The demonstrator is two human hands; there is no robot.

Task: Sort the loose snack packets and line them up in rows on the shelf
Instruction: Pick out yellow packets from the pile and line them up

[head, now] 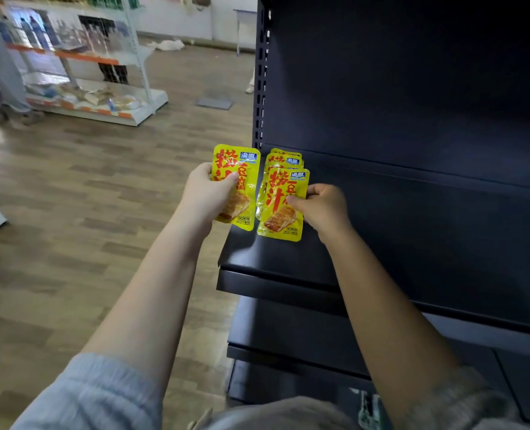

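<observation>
Yellow snack packets at the dark shelf [276, 262]
The left hand [206, 193] grips one loose packet [242, 197]; the right hand [322, 209] pinches the front packet [284, 209] of a row.

A yellow snack packet [237, 187] with red lettering is held upright just left of the dark shelf [276, 262]. On the shelf's near left corner, a row of matching packets [284, 181] overlaps front to back, the nearest [280, 209] pinched at its right edge.

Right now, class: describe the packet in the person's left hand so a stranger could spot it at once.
Find the dark shelf on the right. At its left edge yellow packets overlap in a row. The held packet hangs left of them, off the shelf, gripped by the left hand.
</observation>
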